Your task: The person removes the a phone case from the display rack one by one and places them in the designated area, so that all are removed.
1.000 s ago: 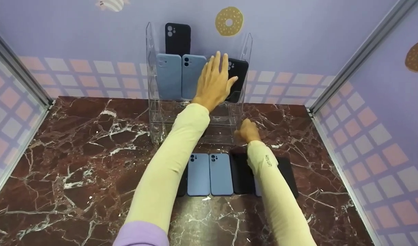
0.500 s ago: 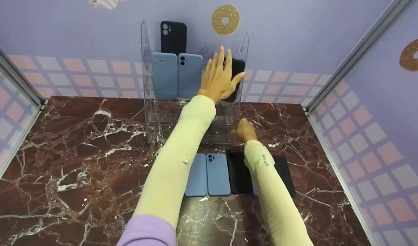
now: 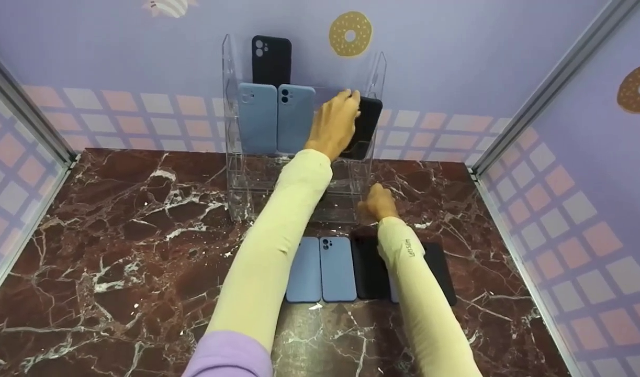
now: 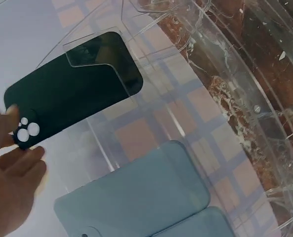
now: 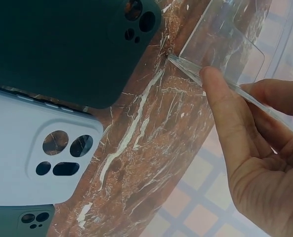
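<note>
My left hand pinches the top corner of a black phone case at the right of a clear acrylic stand. The left wrist view shows its thumb and fingers at the camera holes of that case, which leans slightly tilted with its lower end behind a clear lip. To the left on the same tier stand two blue phone cases, and another black case rises behind them. Lower down, my right hand grips the stand's clear side panel between thumb and fingers, as the right wrist view shows.
In front of the stand a row of phone cases lies on the brown marbled table: two blue ones, a black one, a pale lilac one and another black one. A lilac wall stands behind.
My left hand, earlier spread flat over the black case, has moved slightly and curled its fingers onto the case's top corner. The right hand stays at the stand's side.
</note>
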A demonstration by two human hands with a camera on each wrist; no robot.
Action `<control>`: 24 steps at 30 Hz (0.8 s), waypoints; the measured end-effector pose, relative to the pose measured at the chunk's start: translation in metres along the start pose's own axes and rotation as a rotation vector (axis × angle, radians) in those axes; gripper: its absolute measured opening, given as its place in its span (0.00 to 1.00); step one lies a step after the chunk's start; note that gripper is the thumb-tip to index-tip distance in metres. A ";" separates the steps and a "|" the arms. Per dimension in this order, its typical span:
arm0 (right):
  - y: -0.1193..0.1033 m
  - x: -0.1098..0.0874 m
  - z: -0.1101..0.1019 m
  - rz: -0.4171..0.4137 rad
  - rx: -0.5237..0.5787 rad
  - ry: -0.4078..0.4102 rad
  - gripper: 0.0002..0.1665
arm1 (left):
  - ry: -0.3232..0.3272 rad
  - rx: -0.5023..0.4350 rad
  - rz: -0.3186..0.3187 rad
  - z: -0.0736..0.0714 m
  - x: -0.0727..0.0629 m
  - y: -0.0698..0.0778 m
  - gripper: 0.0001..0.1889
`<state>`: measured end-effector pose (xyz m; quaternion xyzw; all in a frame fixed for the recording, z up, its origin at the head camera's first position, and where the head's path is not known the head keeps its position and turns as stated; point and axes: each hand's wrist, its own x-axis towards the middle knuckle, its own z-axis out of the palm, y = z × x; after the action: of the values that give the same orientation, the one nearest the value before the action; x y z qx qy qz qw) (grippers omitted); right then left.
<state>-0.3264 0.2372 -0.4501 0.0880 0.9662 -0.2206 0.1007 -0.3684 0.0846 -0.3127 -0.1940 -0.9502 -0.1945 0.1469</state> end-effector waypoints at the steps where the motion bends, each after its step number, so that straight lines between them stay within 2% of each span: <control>1: 0.000 0.000 0.000 -0.002 -0.001 0.001 0.27 | 0.050 -0.004 0.008 0.000 0.000 -0.001 0.19; 3: -0.001 0.001 0.000 -0.005 0.006 0.005 0.27 | 0.131 -0.017 0.013 -0.002 0.000 -0.002 0.12; 5: -0.001 0.001 0.001 -0.010 0.011 0.009 0.26 | 0.167 -0.036 0.006 -0.004 -0.001 -0.003 0.09; 10: -0.001 0.002 0.002 -0.010 0.011 0.000 0.26 | 0.179 -0.085 0.039 -0.009 -0.005 -0.004 0.13; 15: 0.002 0.005 0.001 -0.013 0.010 0.001 0.26 | 0.250 -0.132 0.147 -0.024 -0.011 0.003 0.13; 20: 0.005 0.010 -0.001 -0.030 0.025 0.012 0.26 | 0.331 -0.152 0.295 -0.050 -0.020 0.013 0.14; 24: 0.008 0.016 -0.003 -0.041 0.009 0.007 0.25 | 0.399 -0.207 0.377 -0.072 -0.033 0.016 0.13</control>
<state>-0.3404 0.2477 -0.4547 0.0692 0.9672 -0.2264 0.0924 -0.3177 0.0570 -0.2561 -0.3390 -0.8249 -0.2938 0.3439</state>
